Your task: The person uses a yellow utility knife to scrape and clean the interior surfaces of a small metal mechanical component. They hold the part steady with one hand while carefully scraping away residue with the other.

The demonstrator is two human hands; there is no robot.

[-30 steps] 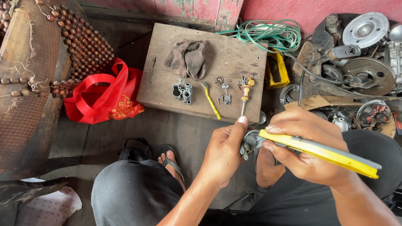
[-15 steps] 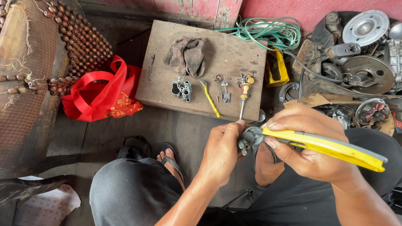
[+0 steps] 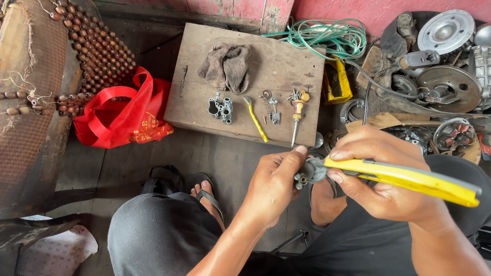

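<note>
My right hand grips yellow-handled pliers, the handles pointing right and the jaws at a small grey metal part. My left hand pinches that same part from the left, above my knees. On the wooden board ahead lie a small metal block with holes, a yellow-handled tool, a small metal fitting and a screwdriver with a wooden handle.
A crumpled brown rag lies on the board. A red bag sits left of it, a coil of green wire behind. Engine parts and metal discs crowd the right. A beaded seat stands at left.
Both hands have stayed together over my lap. The pliers' handles have swung slightly and the jaws have closed in on the small metal part held by my left hand.
</note>
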